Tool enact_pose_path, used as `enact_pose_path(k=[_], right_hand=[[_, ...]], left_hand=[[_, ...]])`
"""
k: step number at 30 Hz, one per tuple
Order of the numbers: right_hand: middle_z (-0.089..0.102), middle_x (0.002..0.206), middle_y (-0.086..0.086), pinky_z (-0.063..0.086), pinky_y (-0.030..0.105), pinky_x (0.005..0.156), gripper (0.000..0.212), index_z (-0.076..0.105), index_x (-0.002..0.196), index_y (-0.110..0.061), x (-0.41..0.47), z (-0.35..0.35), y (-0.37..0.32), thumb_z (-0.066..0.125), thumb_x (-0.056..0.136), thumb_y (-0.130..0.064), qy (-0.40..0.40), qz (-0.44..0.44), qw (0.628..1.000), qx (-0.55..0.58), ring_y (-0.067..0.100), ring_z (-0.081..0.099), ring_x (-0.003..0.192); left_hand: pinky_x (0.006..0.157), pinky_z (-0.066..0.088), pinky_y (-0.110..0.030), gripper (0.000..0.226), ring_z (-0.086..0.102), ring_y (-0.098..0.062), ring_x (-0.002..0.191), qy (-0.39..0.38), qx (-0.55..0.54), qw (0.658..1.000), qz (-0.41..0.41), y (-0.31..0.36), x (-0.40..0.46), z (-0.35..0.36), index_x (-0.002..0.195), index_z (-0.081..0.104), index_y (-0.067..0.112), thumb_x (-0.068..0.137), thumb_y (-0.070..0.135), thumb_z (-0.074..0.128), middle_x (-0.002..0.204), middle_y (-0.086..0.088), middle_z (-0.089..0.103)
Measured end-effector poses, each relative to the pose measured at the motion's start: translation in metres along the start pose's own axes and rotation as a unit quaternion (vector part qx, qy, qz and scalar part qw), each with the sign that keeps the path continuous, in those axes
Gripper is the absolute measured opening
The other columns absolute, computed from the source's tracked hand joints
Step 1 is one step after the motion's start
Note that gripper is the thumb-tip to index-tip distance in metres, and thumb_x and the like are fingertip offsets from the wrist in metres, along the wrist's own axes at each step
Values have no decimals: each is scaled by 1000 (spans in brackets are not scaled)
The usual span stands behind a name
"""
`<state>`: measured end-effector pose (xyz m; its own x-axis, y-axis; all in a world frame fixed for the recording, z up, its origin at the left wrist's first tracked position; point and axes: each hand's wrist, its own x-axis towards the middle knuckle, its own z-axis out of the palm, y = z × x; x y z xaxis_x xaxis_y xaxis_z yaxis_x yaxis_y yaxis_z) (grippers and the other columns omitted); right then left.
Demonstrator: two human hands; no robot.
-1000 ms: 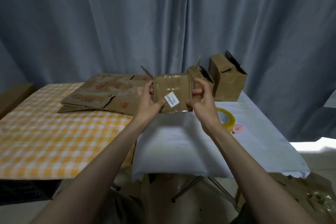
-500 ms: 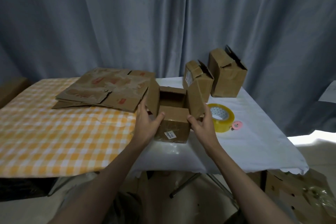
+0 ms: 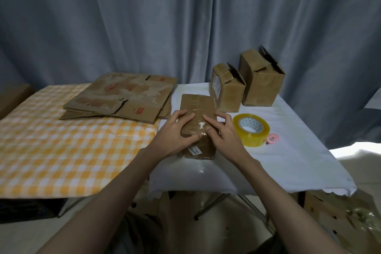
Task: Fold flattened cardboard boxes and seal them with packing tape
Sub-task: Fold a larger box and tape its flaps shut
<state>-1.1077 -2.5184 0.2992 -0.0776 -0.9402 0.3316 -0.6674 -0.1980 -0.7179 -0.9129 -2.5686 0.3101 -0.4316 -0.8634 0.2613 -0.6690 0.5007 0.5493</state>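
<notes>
A small brown cardboard box stands on the white-covered table in front of me, its top flaps folded down flat, old tape and a white label on it. My left hand presses on the near left part of its top with spread fingers. My right hand presses on the near right part. A roll of yellowish packing tape lies just right of my right hand. Flattened cardboard boxes are stacked to the left on the orange checked cloth.
Two folded boxes stand at the back right, a smaller one and a taller one. A small pink disc lies beside the tape roll. A grey curtain hangs behind. More cardboard sits on the floor at the lower right.
The box went from held up in the air to standing on the table with open flaps. Its flaps are now folded down, with both hands pressing on top.
</notes>
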Motion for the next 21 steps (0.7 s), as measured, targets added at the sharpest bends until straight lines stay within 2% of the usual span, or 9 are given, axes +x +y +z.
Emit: enact_pose_path(k=[2,5,8,10,12,14,17,21], right_hand=[[27,156,-3,32,23,107,44,49,148,-28,-1,0,0,47,105,-37,-25,0,1000,-3,2,35,127],[25,161,-5,25,22,109,50,41,152,-25,-8,3,3,46,105,-40,-23,-7,1000,-2,6,28,144],[30,159,-1,27,24,113,54,40,151,-16,-5,5,8,54,102,-36,-9,-20,1000,-15,10,29,145],[39,154,5,33,33,116,55,40,149,-9,5,4,11,58,100,-28,-1,-25,999,-26,17,36,141],[45,149,10,35,37,114,53,41,148,-6,21,4,14,58,100,-19,11,-20,999,-39,23,42,137],[46,148,11,34,33,111,52,41,148,-6,41,5,15,56,99,-12,25,-8,998,-60,26,45,135],[45,149,12,35,34,109,51,39,149,-6,71,8,19,53,100,-10,26,8,996,-89,27,44,135],[42,153,13,36,41,114,52,36,151,-6,109,19,33,49,101,-8,28,13,995,-97,29,43,137]], left_hand=[[108,28,-22,81,29,-9,144,-18,-41,999,-5,-4,-2,-1,154,35,30,86,61,65,161,12,19],[110,31,-28,83,25,-4,142,8,-68,998,-10,-2,-9,5,157,27,32,87,60,63,164,10,14],[107,38,-32,81,38,-13,136,103,-35,994,-26,2,-7,13,153,34,22,87,57,66,155,3,28],[102,42,-34,79,47,-19,129,127,-34,990,-45,3,1,15,149,38,17,86,53,69,147,0,37],[101,43,-34,80,50,-21,127,121,-31,991,-47,2,14,16,148,37,16,85,50,71,146,-1,41],[103,43,-35,84,48,-20,130,106,-8,994,-36,0,30,16,150,36,16,83,51,73,148,-1,42],[109,38,-36,88,42,-21,137,71,45,996,-22,-6,60,16,154,29,14,85,47,72,154,-4,39],[116,33,-40,89,34,-25,144,30,88,995,-17,-23,103,16,158,20,12,89,45,66,161,-9,29]])
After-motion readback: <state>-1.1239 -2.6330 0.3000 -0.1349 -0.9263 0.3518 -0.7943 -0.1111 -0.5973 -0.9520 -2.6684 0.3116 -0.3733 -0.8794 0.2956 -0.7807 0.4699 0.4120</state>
